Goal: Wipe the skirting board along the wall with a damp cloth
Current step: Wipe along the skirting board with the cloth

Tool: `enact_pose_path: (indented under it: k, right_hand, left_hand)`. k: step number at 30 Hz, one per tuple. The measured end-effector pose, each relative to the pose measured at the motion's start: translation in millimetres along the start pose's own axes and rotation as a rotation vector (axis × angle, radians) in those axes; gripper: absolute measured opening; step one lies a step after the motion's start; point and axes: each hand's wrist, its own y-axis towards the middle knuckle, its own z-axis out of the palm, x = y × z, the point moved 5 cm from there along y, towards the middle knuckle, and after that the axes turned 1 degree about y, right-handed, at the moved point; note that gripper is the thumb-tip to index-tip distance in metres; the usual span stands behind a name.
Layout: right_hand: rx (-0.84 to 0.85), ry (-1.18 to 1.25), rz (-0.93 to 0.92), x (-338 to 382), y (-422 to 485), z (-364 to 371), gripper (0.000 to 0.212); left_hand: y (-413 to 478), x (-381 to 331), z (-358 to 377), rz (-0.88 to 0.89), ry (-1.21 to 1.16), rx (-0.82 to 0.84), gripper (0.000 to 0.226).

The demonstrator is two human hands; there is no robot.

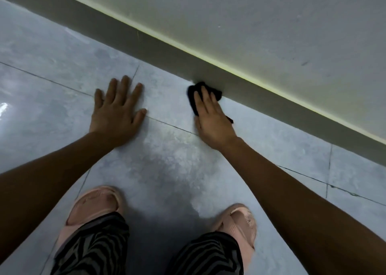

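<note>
The dark cloth (203,95) lies bunched on the floor (167,149) right at the foot of the skirting board (158,51), its far edge touching the board's grey face. The right hand (211,120) lies over the cloth with its fingers laid straight and close together, pressing the cloth down and toward the board; a small tail of cloth pokes out from beneath the hand on its right side. The skirting board is a dark grey band running diagonally from the far left to the near right, capped by a thin pale yellow-green line where it meets the off-white wall (271,34). To the left of the cloth, well apart from it, the left hand (118,109) rests flat on the glossy grey floor tiles, palm down, fingers spread wide and holding nothing. A grout line runs beneath both hands. Nearer, two pink slippers (94,208) stand on the tiles, with zebra-striped trouser legs (98,247) above them
</note>
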Motion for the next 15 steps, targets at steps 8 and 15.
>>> enact_pose_path:
  k: [8,15]
  right_hand:
    - [0.126,-0.124,-0.265,-10,13,-11,0.063]
    - [0.234,-0.257,-0.133,-79,-39,-22,0.061]
  left_hand:
    - [1,7,0,0.016,0.004,0.001,0.070]
    - [0,12,-2,0.038,-0.011,-0.046,0.069]
